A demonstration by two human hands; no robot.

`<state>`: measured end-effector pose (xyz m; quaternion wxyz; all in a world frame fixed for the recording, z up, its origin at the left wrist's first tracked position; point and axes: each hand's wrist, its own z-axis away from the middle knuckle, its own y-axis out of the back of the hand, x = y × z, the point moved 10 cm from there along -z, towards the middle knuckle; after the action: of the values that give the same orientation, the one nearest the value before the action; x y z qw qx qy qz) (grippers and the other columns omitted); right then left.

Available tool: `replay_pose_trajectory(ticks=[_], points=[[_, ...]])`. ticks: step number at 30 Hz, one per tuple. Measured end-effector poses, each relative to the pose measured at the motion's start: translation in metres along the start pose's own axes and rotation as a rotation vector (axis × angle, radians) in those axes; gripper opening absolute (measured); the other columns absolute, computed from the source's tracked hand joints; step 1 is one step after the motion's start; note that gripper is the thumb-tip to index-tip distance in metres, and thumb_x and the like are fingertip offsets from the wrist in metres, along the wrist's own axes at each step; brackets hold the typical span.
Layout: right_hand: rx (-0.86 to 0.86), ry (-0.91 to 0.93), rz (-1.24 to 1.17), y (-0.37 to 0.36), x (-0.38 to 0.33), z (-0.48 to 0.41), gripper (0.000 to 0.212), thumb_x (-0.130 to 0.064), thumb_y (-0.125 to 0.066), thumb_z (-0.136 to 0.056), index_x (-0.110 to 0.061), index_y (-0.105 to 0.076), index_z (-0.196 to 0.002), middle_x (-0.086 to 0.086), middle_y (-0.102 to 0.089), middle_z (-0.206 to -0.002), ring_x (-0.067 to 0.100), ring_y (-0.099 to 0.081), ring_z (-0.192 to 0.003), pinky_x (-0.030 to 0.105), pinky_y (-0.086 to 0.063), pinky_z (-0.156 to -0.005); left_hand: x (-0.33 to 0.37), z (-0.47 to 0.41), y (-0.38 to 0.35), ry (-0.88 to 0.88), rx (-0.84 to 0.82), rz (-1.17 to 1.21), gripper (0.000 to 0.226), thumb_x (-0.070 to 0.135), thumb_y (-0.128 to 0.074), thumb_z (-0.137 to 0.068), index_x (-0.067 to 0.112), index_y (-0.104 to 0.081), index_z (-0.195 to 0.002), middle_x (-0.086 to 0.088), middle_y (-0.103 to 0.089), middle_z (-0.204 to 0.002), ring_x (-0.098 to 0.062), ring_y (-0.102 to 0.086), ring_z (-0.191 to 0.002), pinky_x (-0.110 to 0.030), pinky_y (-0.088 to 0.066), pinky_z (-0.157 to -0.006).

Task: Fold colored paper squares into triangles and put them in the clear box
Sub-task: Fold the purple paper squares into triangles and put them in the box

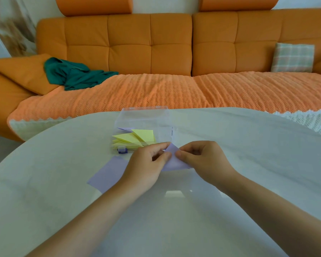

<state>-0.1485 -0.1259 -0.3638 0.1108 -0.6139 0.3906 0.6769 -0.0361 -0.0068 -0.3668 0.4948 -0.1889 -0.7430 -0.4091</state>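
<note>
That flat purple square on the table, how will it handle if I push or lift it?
The purple square looks like a thin sheet, so it will probably flop when lifted by a corner. It seems very light, and the table looks glossy, so a push would likely slide it.

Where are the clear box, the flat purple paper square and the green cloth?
clear box [163, 135], head view, on the bare right part of its base.
flat purple paper square [107, 173], head view, on its uncovered middle.
green cloth [72, 75], head view, on its middle folds.
</note>
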Motion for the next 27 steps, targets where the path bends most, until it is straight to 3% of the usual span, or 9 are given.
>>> replay_pose_trajectory(ticks=[2,5,7,10,15,18,21,26,27], points=[[0.001,0.006,0.025,0.000,0.000,0.002,0.013,-0.028,-0.073,-0.088,-0.027,-0.078,-0.075,-0.009,-0.074,-0.074,0.006,-0.065,-0.067,0.026,-0.051,-0.064,0.004,0.002,-0.002,-0.030,0.012,-0.040,0.022,0.019,-0.056,-0.099,0.025,-0.073,-0.111,0.014,-0.064,-0.084,0.000,-0.051,-0.080,-0.024,-0.041,-0.075],[0.005,0.034,0.070,-0.001,-0.004,0.004,0.011,-0.030,-0.068,-0.092,-0.029,-0.079,-0.090,-0.013,-0.075,-0.083,0.007,-0.070,-0.081,0.031,-0.056,-0.077,0.008,0.005,-0.001,-0.040,0.049,-0.057,0.030,0.021,-0.057,-0.100,0.030,-0.068,-0.126,0.029,-0.069,-0.107,0.015,-0.058,-0.103,-0.016,-0.047,-0.089],[0.003,0.090,0.169,-0.003,-0.010,0.007,0.019,-0.034,-0.058,-0.097,-0.032,-0.077,-0.100,-0.016,-0.074,-0.087,0.003,-0.067,-0.083,0.027,-0.055,-0.076,0.009,0.005,-0.004,-0.037,0.053,-0.060,0.032,0.024,-0.057,-0.100,0.028,-0.065,-0.131,0.026,-0.068,-0.116,0.013,-0.058,-0.111,-0.017,-0.047,-0.097],[-0.030,0.147,0.305,-0.010,-0.017,0.012,0.028,-0.035,-0.045,-0.102,-0.032,-0.073,-0.099,-0.011,-0.071,-0.083,0.006,-0.061,-0.074,0.025,-0.049,-0.065,0.008,0.005,-0.006,-0.036,0.052,-0.082,0.033,0.026,-0.056,-0.101,0.029,-0.063,-0.133,0.022,-0.068,-0.121,0.012,-0.057,-0.113,-0.015,-0.045,-0.096],[-0.074,0.246,0.467,-0.020,-0.025,0.018,0.030,-0.030,-0.040,-0.104,-0.026,-0.069,-0.100,-0.007,-0.068,-0.085,0.012,-0.057,-0.075,0.028,-0.044,-0.066,0.008,0.006,-0.007,-0.043,0.065,-0.165,0.033,0.027,-0.056,-0.101,0.028,-0.064,-0.132,0.015,-0.067,-0.125,0.004,-0.058,-0.117,-0.013,-0.043,-0.096],[-0.076,0.208,0.443,-0.017,-0.022,0.016,0.028,-0.032,-0.043,-0.103,-0.031,-0.071,-0.106,-0.011,-0.069,-0.091,0.010,-0.059,-0.079,0.028,-0.048,-0.070,0.010,0.006,-0.007,-0.054,0.066,-0.177,0.031,0.027,-0.057,-0.100,0.028,-0.065,-0.130,0.017,-0.068,-0.122,0.005,-0.059,-0.114,-0.009,-0.043,-0.091],[-0.021,0.115,0.352,-0.007,-0.012,0.010,0.018,-0.037,-0.054,-0.097,-0.034,-0.072,-0.096,-0.021,-0.066,-0.077,0.001,-0.058,-0.071,0.018,-0.042,-0.060,0.010,0.006,-0.009,-0.047,0.048,-0.174,0.030,0.028,-0.057,-0.100,0.029,-0.067,-0.128,0.017,-0.070,-0.119,0.006,-0.061,-0.110,-0.009,-0.043,-0.088],[-0.057,-0.012,0.307,-0.006,0.002,0.003,0.018,-0.033,-0.064,-0.090,-0.029,-0.073,-0.075,-0.014,-0.065,-0.062,-0.005,-0.056,-0.057,0.008,-0.040,-0.048,0.005,0.009,-0.018,0.013,-0.045,-0.194,0.023,0.034,-0.055,-0.101,0.032,-0.074,-0.114,0.005,-0.076,-0.099,-0.015,-0.068,-0.097,-0.035,-0.052,-0.090],[-0.076,-0.050,0.300,-0.007,0.006,0.003,0.018,-0.031,-0.064,-0.088,-0.027,-0.074,-0.074,-0.010,-0.067,-0.064,-0.004,-0.056,-0.055,0.009,-0.040,-0.046,0.002,0.010,-0.020,0.031,-0.078,-0.208,0.023,0.036,-0.055,-0.100,0.034,-0.074,-0.112,0.008,-0.076,-0.095,-0.013,-0.068,-0.092,-0.034,-0.054,-0.087]])
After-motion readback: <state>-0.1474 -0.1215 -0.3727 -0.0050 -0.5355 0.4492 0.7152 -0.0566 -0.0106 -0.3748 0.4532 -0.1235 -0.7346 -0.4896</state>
